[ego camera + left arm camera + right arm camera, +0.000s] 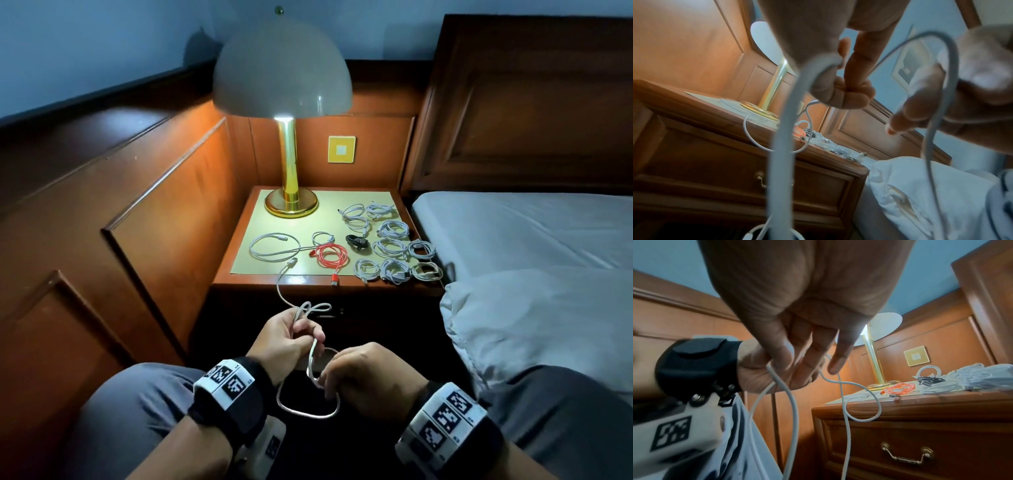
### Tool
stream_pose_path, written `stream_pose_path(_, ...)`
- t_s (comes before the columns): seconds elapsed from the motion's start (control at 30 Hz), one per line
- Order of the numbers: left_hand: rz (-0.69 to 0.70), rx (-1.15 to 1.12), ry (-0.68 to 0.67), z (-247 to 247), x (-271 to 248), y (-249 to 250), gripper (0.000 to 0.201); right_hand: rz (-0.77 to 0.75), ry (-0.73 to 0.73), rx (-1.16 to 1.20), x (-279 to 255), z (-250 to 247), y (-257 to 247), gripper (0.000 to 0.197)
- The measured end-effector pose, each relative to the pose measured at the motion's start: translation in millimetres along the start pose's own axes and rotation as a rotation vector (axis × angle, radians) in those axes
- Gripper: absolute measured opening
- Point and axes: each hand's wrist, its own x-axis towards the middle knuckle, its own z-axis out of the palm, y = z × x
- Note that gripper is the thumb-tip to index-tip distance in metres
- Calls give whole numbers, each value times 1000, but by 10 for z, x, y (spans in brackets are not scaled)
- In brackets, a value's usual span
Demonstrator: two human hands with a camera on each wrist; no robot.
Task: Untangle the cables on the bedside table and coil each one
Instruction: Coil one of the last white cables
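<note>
In front of the bedside table [308, 279] both hands hold one white cable [310, 359]. My left hand [291, 337] grips a small bunch of its loops, fingers curled round them [838, 91]. Lower and to the right, my right hand [356, 373] pinches the same cable [795, 410], and a loop hangs below it. The cable's far end with its plug lies on the table front [292, 262]. On the mat lie a loose white cable [274, 246], a red cable [330, 257], a black cable [358, 242] and several coiled white cables [394, 246].
A lit brass lamp [290, 202] stands at the back of the table. Wood panelling closes the left side and the back. The bed [531, 233] with its white bedding [548, 325] lies to the right. A drawer with a metal handle [906, 456] sits under the tabletop.
</note>
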Motion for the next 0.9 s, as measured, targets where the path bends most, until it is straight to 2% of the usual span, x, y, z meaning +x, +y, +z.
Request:
stream_pose_path(0.07,57,2,65,-51,46,43,43,133,6,24,24,-53,116,17)
stream_pose_path(0.13,133,-37,47,-85,57,95,37,317,-20,-55,28,-99,263,18)
stream_pose_path(0.2,173,-125,-26,-96,37,148,32,467,-41,-154,15,-102,392,42)
stream_pose_path(0.3,155,-252,-183,-54,-9,238,31,574,18,-138,26,-73,459,97)
stream_pose_path(0.37,134,-305,-258,-10,-34,273,30,558,86,-105,59,-70,447,114)
stream_pose_path(0.43,111,-345,-321,22,-49,287,31,515,147,-93,108,-76,429,119)
stream_pose_path(0.5,78,-363,-387,34,-40,277,32,486,251,-99,148,-80,431,113)
stream_pose_path(0.57,35,-371,-427,20,-26,273,33,453,433,-92,162,-100,462,96)
stream_pose_path(0.67,4,-408,-473,-26,-3,282,35,522,643,-96,164,-264,516,78)
stream_pose_path(0.7,4,-422,-484,-38,8,283,36,559,641,-153,162,-350,545,77)
stream_pose_path(0.77,10,-440,-492,-59,35,270,36,643,502,-271,152,-486,647,71)
stream_pose_path(0.83,18,-420,-479,-64,57,256,35,712,303,-237,153,-534,734,44)
stream_pose_path(0.9,30,-385,-437,-52,84,254,33,714,207,-23,168,-509,732,14)
